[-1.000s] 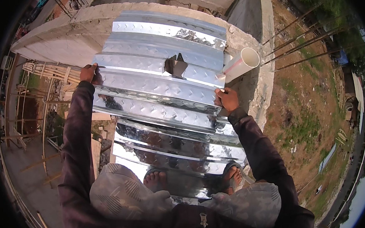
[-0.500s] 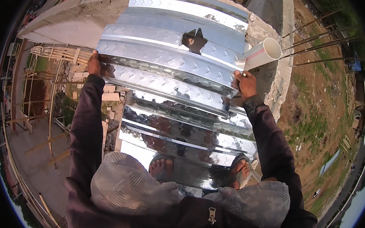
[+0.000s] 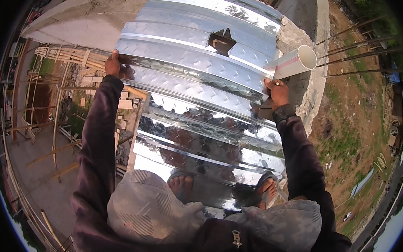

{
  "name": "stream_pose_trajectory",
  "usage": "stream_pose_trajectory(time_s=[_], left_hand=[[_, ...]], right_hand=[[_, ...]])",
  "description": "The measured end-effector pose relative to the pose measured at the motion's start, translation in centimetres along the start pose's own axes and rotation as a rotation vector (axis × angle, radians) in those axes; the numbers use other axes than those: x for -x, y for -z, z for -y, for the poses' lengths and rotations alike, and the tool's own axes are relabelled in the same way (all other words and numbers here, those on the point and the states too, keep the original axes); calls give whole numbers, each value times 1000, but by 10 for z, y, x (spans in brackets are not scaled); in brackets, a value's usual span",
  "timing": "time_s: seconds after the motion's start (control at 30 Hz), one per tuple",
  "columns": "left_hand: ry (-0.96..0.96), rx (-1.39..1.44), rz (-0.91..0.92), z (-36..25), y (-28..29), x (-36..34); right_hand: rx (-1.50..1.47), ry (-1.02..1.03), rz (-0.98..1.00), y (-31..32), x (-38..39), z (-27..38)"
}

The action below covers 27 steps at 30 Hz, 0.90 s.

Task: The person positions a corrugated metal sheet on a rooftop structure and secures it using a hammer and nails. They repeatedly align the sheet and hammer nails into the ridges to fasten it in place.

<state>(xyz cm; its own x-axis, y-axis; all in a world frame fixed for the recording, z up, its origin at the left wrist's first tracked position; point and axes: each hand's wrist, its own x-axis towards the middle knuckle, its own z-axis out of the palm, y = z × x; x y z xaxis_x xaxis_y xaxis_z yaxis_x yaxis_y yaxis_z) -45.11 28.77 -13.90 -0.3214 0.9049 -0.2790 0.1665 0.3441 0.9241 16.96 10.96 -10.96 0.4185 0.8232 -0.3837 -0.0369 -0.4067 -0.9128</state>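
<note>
A silver corrugated metal sheet (image 3: 192,51), with a jagged dark hole (image 3: 221,43), spans the space between my hands. My left hand (image 3: 113,64) is closed on its left edge; my right hand (image 3: 277,90) grips the right edge, just below a white pipe (image 3: 300,59) that stands at a slant. A second, mirror-like ribbed sheet (image 3: 200,144) lies nearer me, with my sandalled left foot (image 3: 179,184) and right foot (image 3: 267,190) on it or at its edge.
A rough concrete wall (image 3: 314,100) runs beside the pipe, with rebar (image 3: 353,57) sticking out rightward. Bamboo scaffolding (image 3: 56,117) and a concrete slab (image 3: 37,171) are below on the left. A drop to dirt ground (image 3: 348,135) is on the right.
The view has shifted, so the sheet, both hands and the pipe appear higher and further right in the picture. Both hands remain on the sheet's edges.
</note>
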Motion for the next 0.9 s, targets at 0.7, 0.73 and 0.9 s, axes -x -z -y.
stream_pose_trajectory(time_s=[0.7,0.73,0.9], left_hand=[[-174,-516,-255,18,17,-5],[-218,-504,-177,11,6,1],[-179,-483,-54,-12,2,7]], right_hand=[[129,104,-12,6,14,-9],[124,53,-13,8,17,-6],[264,70,0,10,31,-13]])
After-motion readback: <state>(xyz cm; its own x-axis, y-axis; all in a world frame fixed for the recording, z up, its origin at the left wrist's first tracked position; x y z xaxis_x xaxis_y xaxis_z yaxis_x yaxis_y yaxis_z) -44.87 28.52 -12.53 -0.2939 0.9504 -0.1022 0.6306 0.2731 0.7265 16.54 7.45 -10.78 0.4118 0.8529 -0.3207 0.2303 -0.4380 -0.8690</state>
